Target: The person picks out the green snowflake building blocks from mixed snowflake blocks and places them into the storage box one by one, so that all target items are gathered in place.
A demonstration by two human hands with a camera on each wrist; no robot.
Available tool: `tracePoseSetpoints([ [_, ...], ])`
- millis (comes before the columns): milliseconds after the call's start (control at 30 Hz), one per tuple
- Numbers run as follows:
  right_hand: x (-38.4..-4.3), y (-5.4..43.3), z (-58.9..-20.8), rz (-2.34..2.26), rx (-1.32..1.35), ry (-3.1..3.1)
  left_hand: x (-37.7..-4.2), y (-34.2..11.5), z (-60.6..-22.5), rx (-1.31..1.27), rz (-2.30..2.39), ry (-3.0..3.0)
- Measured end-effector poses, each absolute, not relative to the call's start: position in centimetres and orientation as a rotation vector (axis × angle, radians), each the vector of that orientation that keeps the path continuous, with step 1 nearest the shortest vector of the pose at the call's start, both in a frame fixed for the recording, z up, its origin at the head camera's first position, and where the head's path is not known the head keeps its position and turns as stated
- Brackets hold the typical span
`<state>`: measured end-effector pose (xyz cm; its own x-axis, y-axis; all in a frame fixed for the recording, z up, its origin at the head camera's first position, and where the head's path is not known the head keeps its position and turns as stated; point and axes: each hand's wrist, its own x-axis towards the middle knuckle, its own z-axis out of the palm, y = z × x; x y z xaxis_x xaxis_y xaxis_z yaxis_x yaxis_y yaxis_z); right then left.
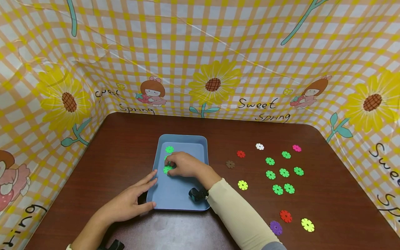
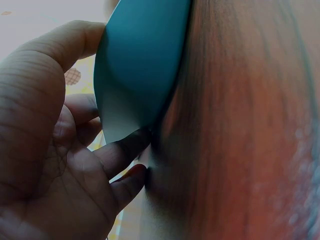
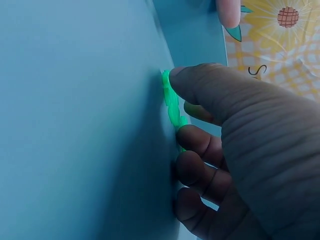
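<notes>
A shallow blue tray [image 1: 178,194] lies on the table with a few green notched plastic discs along its left side. My right hand [image 1: 184,165] reaches into it, thumb and curled fingers pinching a green notched disc [image 1: 167,169] low against the tray floor. In the right wrist view the thumb lies against that green disc [image 3: 171,102]. Another green disc [image 1: 169,149] lies farther back, and one between them is mostly hidden by the fingers. My left hand [image 1: 128,199] rests with extended fingers against the tray's left side, thumb by the near-left corner. The left wrist view shows its fingertips at the tray wall [image 2: 140,55].
Several green discs [image 1: 284,172] are spread on the right of the brown table [image 1: 125,139]. Around them lie red [image 1: 241,153], brown [image 1: 230,164], white [image 1: 259,146], pink [image 1: 297,148], yellow [image 1: 242,185] and purple [image 1: 276,227] discs. A checked cloth [image 1: 175,52] stands behind and at both sides.
</notes>
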<state>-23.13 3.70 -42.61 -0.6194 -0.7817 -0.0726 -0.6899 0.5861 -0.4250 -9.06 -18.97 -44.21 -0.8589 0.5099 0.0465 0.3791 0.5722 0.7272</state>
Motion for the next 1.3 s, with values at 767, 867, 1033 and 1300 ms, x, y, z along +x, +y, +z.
tracePoseSetpoints([
  [767, -23.3, 4.1, -42.4, -0.660, -1.123, 2.524, -9.3, -19.1, -44.2, 0.742, 1.149, 2.620],
  [867, -23.4, 4.3, -42.3, -0.718, -1.112, 2.499, -9.2, -19.1, -44.3, 0.746, 1.149, 2.622],
  [1033, -23.4, 4.8, -41.9, -0.799, -1.092, 2.441, -9.2, -19.1, -44.3, 0.751, 1.152, 2.614],
  [1300, -22.9, 5.6, -40.7, -0.831, -1.099, 2.435, -9.2, -19.0, -44.3, 0.742, 1.146, 2.612],
])
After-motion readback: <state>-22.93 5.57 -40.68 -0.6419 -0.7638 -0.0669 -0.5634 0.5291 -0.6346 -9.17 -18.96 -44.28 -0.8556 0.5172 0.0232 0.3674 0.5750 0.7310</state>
